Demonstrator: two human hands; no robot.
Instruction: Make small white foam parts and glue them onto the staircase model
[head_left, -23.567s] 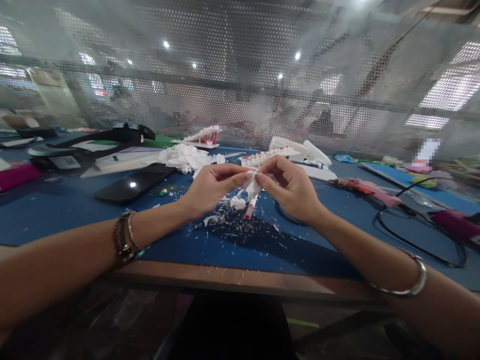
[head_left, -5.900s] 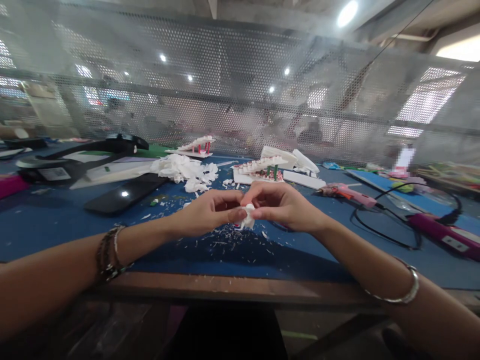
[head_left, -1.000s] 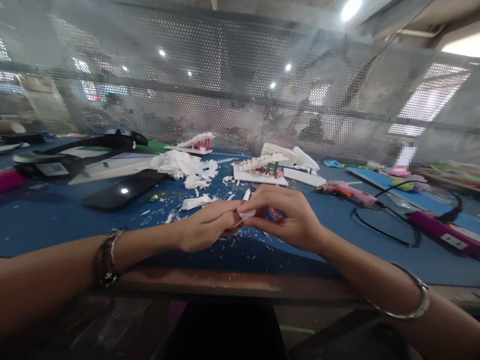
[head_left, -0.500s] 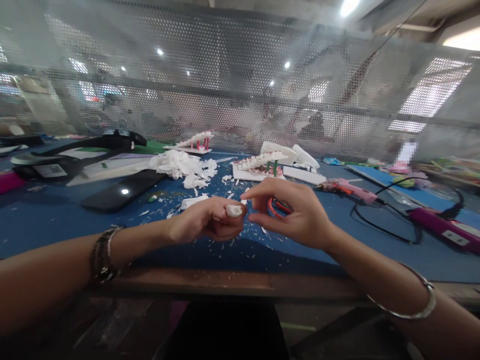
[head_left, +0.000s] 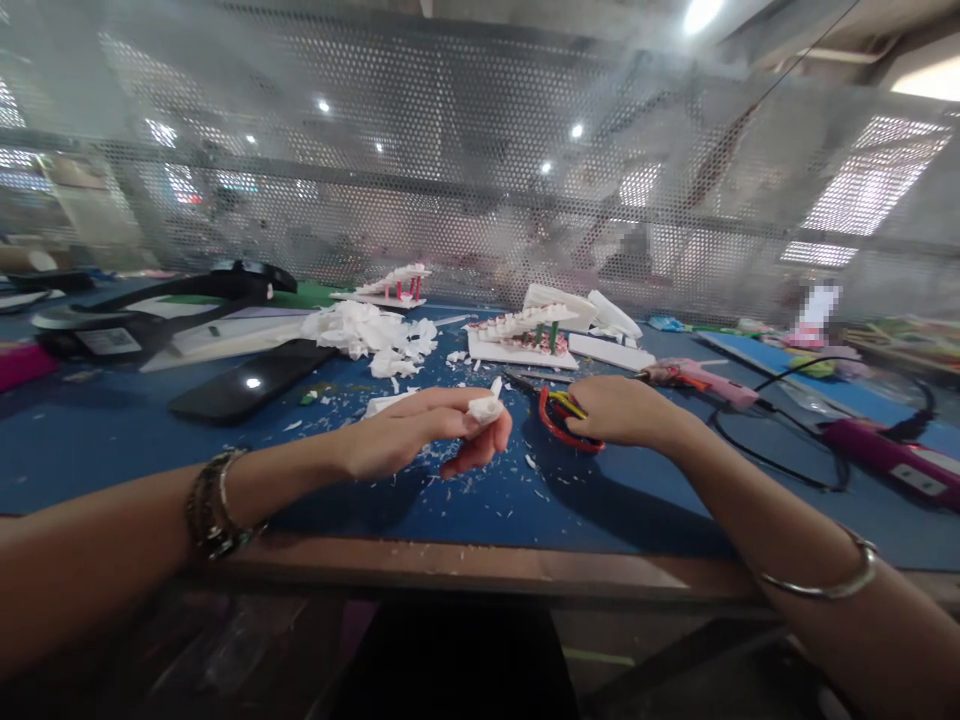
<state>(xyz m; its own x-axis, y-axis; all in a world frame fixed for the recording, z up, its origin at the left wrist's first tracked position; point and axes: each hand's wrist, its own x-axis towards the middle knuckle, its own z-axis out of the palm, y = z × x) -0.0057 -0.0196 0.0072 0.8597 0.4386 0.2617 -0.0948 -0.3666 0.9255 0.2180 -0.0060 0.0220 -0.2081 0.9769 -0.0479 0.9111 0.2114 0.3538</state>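
Between thumb and fingers, my left hand (head_left: 442, 430) pinches a small white piece (head_left: 485, 409) above the blue mat, near the middle. Red-handled scissors (head_left: 559, 428) lie to the right of it, with dark blades pointing back and left. My right hand (head_left: 626, 410) is over the scissors' handles, palm down, its fingertips at the loops; whether it grips them is hard to tell. White shavings are scattered under and around both hands. Behind them, a small white stepped model (head_left: 521, 345) with green posts stands on a white base.
A pile of white scraps (head_left: 367, 335) and a black phone (head_left: 251, 383) are on the left. A second model (head_left: 394, 285) with red posts stands farther back. At the right are a pink glue gun (head_left: 709, 382), its black cable and a purple power strip (head_left: 892, 460).
My right hand has moved away from my left hand, rightward and down to the scissors. My left hand has shifted slightly right, with its fingers turned and the white piece still pinched.
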